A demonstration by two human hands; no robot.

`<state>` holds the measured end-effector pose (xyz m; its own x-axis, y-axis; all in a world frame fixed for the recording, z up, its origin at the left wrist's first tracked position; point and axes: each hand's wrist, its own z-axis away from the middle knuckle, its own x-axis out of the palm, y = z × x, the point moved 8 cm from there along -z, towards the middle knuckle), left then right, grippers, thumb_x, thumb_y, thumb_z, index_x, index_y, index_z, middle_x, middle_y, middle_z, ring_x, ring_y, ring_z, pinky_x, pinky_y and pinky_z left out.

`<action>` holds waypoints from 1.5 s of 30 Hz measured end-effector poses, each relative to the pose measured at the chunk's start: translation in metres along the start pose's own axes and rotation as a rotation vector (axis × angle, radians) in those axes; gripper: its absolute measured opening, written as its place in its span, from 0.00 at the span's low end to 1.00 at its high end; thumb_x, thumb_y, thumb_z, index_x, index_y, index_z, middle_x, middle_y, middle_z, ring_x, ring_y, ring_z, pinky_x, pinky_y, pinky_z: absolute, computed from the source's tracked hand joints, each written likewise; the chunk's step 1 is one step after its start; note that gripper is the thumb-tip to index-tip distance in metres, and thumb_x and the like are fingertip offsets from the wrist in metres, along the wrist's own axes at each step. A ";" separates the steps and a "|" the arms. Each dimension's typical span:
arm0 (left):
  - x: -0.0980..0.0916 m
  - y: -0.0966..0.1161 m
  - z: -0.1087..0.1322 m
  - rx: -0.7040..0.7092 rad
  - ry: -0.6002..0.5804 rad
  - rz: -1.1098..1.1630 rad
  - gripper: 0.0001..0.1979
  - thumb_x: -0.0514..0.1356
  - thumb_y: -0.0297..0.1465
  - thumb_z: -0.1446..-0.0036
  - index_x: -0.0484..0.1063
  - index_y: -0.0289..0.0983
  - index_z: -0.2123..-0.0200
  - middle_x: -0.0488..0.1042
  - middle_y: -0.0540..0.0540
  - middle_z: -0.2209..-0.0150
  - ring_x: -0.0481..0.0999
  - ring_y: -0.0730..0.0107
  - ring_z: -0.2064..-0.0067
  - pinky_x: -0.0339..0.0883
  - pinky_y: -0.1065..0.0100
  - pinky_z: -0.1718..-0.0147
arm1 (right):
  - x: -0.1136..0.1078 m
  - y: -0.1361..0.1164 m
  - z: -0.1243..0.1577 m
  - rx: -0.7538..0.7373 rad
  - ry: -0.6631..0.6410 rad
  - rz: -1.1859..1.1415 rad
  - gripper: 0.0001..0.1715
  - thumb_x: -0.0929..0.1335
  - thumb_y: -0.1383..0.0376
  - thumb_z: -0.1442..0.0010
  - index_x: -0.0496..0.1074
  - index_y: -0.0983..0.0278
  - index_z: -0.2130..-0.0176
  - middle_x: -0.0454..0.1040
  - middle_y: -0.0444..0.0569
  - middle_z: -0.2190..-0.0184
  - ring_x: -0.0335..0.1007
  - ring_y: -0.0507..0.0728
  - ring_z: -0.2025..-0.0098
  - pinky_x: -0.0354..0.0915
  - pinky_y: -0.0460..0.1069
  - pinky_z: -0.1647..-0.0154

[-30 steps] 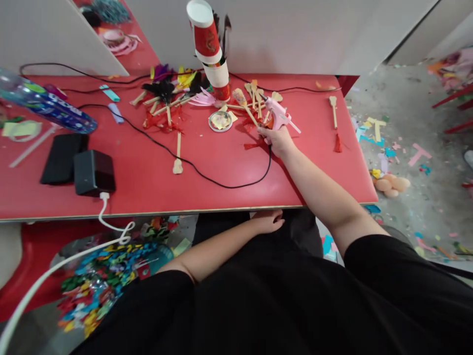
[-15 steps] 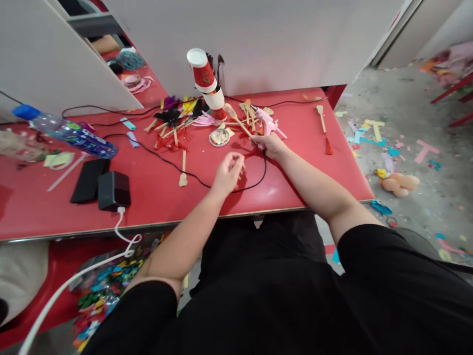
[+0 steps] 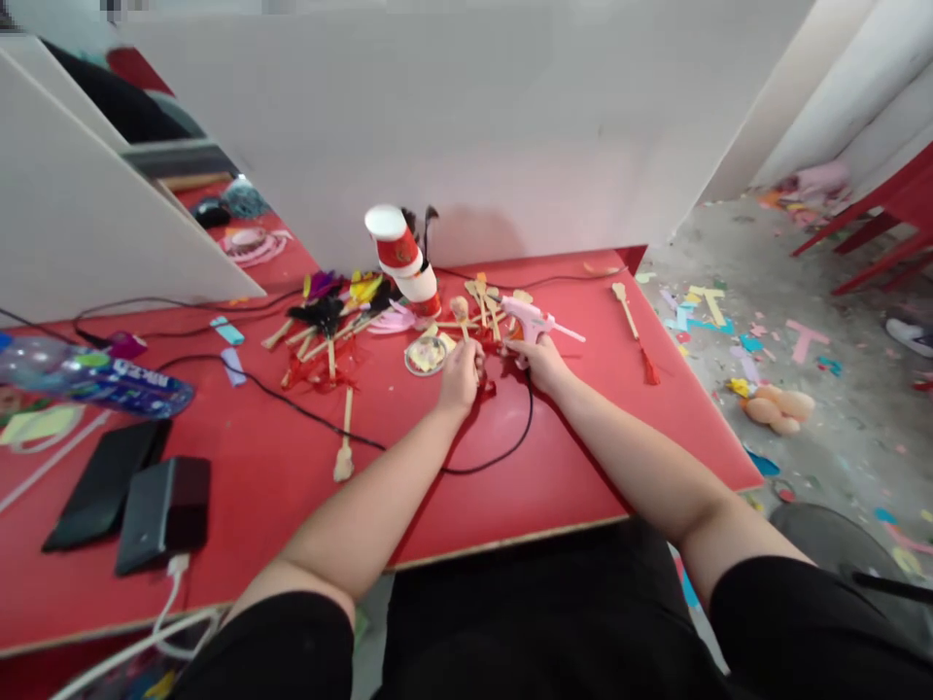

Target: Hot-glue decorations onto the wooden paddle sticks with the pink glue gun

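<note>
My left hand (image 3: pixel 461 381) is closed around a thin wooden stick (image 3: pixel 461 311), its pale rounded head pointing up and away from me. In my right hand (image 3: pixel 545 364) is a pink glue gun (image 3: pixel 526 313), nozzle toward the left, with a glue stick poking out of its back. Red tassel strands (image 3: pixel 487 389) lie by my left fingers. Just left of that hand sits a small round dish (image 3: pixel 426 371) with yellowish bits in it. More wooden sticks (image 3: pixel 494 303) with shaped heads lie behind my hands, and one with a red tassel (image 3: pixel 628 313) is off to the right.
Stacked paper cups (image 3: pixel 397 245) lean at the back by the white panel. Feathers and tasselled sticks (image 3: pixel 329 326) are heaped to the left. A black cord (image 3: pixel 502 459) loops across the red table (image 3: pixel 554 476). Far left are a bottle (image 3: pixel 109 377), a dark flat case (image 3: pixel 109 476) and a black box (image 3: pixel 164 510).
My left hand has moved up and right and taken the wooden stick, which my right hand held along with the glue gun. The view has shifted, so the table appears lower.
</note>
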<state>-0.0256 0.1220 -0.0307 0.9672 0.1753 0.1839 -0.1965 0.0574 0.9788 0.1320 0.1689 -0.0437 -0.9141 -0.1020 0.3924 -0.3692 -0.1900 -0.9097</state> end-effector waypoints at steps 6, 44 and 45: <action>0.010 -0.002 0.001 0.023 -0.091 0.033 0.23 0.61 0.51 0.25 0.67 0.39 0.66 0.60 0.57 0.77 0.57 0.78 0.78 0.52 0.76 0.77 | 0.008 -0.014 -0.007 -0.043 -0.073 0.008 0.20 0.77 0.54 0.55 0.66 0.59 0.71 0.67 0.40 0.85 0.61 0.50 0.83 0.60 0.48 0.79; 0.021 -0.008 0.001 -0.158 -0.259 0.178 0.17 0.57 0.38 0.17 0.68 0.38 0.62 0.56 0.59 0.76 0.56 0.79 0.79 0.52 0.77 0.78 | 0.006 -0.021 -0.006 -0.010 -0.221 0.104 0.35 0.86 0.41 0.52 0.69 0.58 0.73 0.57 0.37 0.85 0.49 0.49 0.84 0.41 0.51 0.80; 0.022 -0.008 0.001 -0.153 -0.263 0.180 0.16 0.57 0.37 0.16 0.68 0.38 0.62 0.56 0.59 0.76 0.55 0.79 0.79 0.51 0.77 0.78 | 0.006 -0.022 -0.006 -0.017 -0.216 0.104 0.35 0.86 0.42 0.51 0.68 0.58 0.74 0.57 0.38 0.85 0.49 0.49 0.84 0.41 0.51 0.80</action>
<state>-0.0029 0.1241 -0.0344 0.9192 -0.0624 0.3887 -0.3703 0.1986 0.9074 0.1338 0.1787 -0.0226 -0.8911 -0.3272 0.3145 -0.2791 -0.1514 -0.9483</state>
